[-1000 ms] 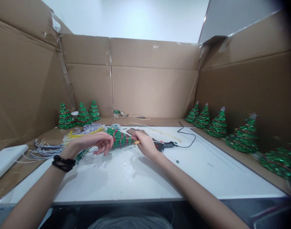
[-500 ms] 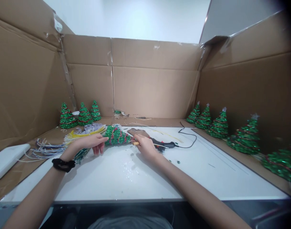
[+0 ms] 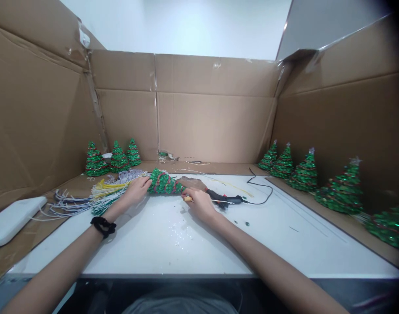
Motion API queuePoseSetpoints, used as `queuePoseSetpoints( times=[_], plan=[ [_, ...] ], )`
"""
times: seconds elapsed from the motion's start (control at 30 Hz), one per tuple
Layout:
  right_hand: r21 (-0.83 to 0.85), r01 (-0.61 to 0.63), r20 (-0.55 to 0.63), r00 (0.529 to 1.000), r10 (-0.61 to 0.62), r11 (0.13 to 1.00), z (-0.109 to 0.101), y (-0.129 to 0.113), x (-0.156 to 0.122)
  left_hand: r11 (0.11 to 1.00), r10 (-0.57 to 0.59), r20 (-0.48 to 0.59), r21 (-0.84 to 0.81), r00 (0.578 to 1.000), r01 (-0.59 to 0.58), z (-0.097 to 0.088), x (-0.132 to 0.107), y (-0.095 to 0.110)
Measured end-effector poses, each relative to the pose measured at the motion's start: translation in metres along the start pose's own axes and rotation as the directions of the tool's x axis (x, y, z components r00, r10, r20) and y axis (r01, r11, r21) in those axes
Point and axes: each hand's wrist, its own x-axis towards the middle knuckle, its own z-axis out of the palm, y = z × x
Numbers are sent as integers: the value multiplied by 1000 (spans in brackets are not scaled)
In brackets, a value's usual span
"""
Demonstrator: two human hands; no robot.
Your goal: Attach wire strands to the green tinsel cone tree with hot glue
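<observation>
A small green tinsel Christmas tree [image 3: 166, 183] with red garland lies on its side in front of me, tip to the right. My left hand [image 3: 139, 190] grips its wide base, fingers bent round the edge. At the tip, my right hand [image 3: 201, 205] is closed with a short tan stick [image 3: 188, 199] in its fingers; the stick's full shape is hidden. A black hot glue gun [image 3: 230, 199] with red parts lies just beyond the right hand. Behind my left hand spreads a bundle of yellow, white and green wires [image 3: 109, 188].
Finished-looking trees stand along the left [image 3: 94, 161] and the right cardboard wall [image 3: 339, 187]. A white flat device [image 3: 16, 220] lies at left. The gun's black cord [image 3: 267, 192] curls across the white board [image 3: 137, 257], which has green scraps and glitter on it.
My left hand has moved right and up, from beside the tree's base to a grip on it. The tree has shifted slightly right. The right hand stays at the tip.
</observation>
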Motion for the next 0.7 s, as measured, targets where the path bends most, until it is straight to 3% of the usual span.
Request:
queuePoseSetpoints(
  times=[0.1, 0.17, 0.27, 0.4, 0.53, 0.7],
  plan=[
    [17, -7, -22, 1000, 7, 1000, 1, 2, 1, 935, -67, -23, -349, 997, 55, 11, 0, 8],
    [25, 2, -46, 999, -1, 1000, 2, 3, 1, 828, -116, 1, -552, 993, 97, 15, -2, 16],
    [43, 21, -93, 995, -17, 999, 2, 1, 1, 669, -176, 70, -723, 982, 172, 17, -7, 26],
    [74, 52, -178, 983, -39, 996, 1, -2, 1, 497, -173, 195, -829, 965, 257, 17, -12, 34],
    [116, 84, -257, 965, -52, 990, 2, -4, 1, 351, -75, 350, -867, 934, 354, 17, -16, 46],
    [125, 110, -301, 951, -68, 986, 6, -1, 2, 319, -40, 378, -872, 925, 370, 15, -21, 59]
  ],
)
